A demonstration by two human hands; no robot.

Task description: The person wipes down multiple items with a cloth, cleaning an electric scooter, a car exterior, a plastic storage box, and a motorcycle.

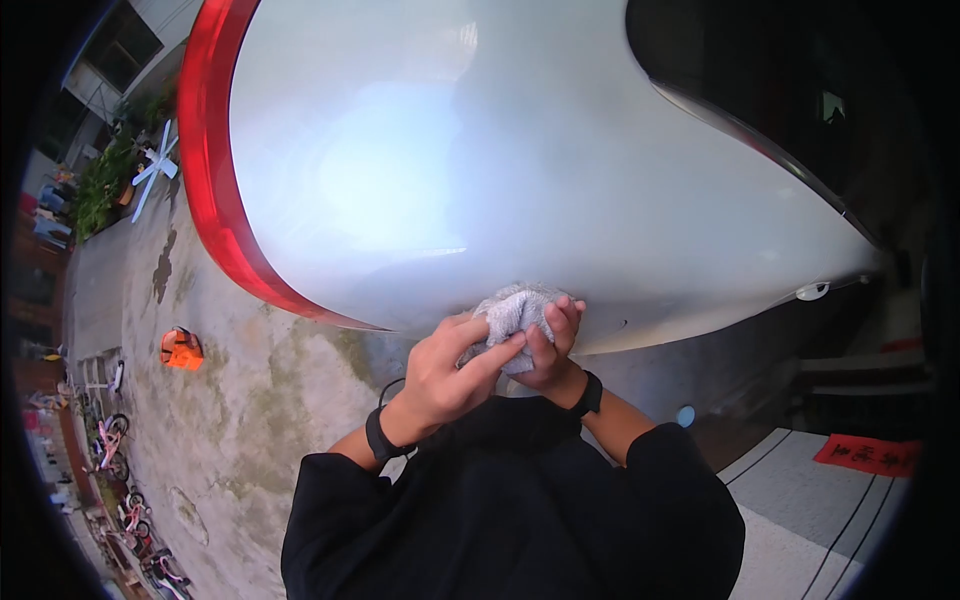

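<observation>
A crumpled grey-white cloth [515,312] is bunched between my two hands, in front of my chest. My left hand [445,370] grips it from the left, fingers pointing in over the folds. Cupped around the cloth's right and lower side is my right hand [553,350], with its fingers curled upward. Just beyond the hands is a silver-white car body panel [560,190]; whether the cloth touches it I cannot tell. A red tail light [210,150] curves along the panel's left edge.
Dark car window glass [760,90] fills the upper right. An orange object [182,349] lies on the stained concrete ground [250,430]. Several small bicycles [112,440] stand at far left, below green plants [105,185]. A red paper strip [868,455] is at the lower right.
</observation>
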